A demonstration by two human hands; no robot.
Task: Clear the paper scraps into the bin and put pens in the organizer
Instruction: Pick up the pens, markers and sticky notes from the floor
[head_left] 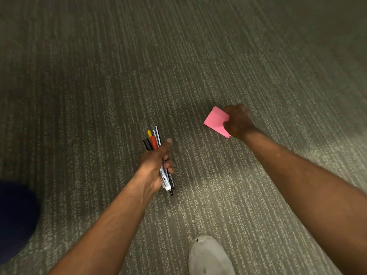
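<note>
Head view: the left hand [156,165] is gripping a bundle of pens [154,140], long axis pointing forward, while the right hand [238,121] is pinching a pink paper scrap [215,120] over the carpet [119,76]; neither bin nor organizer is showing

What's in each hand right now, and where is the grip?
Left hand grips a bundle of pens around mid-length. Right hand pinches a pink paper at its right edge.
</note>
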